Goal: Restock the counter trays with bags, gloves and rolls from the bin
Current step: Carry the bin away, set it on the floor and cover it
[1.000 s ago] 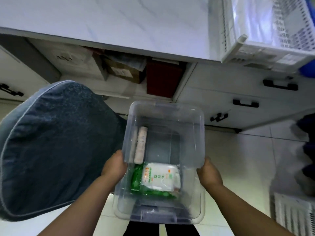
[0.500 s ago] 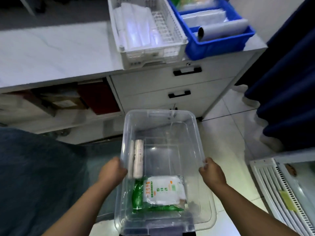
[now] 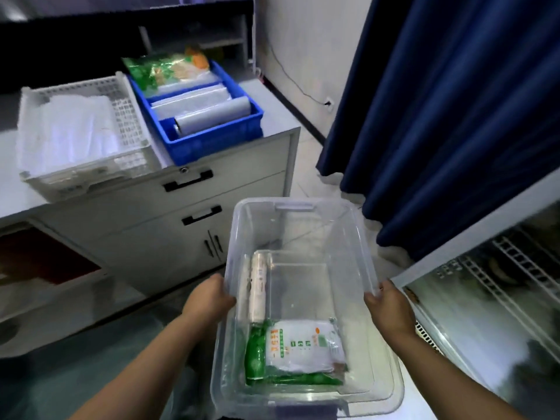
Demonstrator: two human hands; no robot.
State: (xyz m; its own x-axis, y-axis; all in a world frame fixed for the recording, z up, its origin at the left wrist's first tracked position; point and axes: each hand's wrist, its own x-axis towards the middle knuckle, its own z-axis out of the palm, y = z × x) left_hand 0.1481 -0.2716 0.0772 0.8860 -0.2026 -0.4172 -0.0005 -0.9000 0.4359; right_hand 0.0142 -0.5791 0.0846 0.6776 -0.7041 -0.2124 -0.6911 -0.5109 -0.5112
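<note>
— Why is the clear bin (image 3: 303, 225) being carried like that?

— The left hand (image 3: 209, 298) and right hand (image 3: 391, 307) are each clamping fingers over opposite long rims, keeping it level so the roll (image 3: 259, 289) and green-printed packet (image 3: 303, 347) are lying flat inside.

— And the trays?

— The white tray (image 3: 130, 116) and blue tray (image 3: 212, 140) are sitting on the counter (well apart from the bin), waiting, I'd judge.

Clear bin (image 3: 357, 237), blue tray (image 3: 212, 140)
</note>
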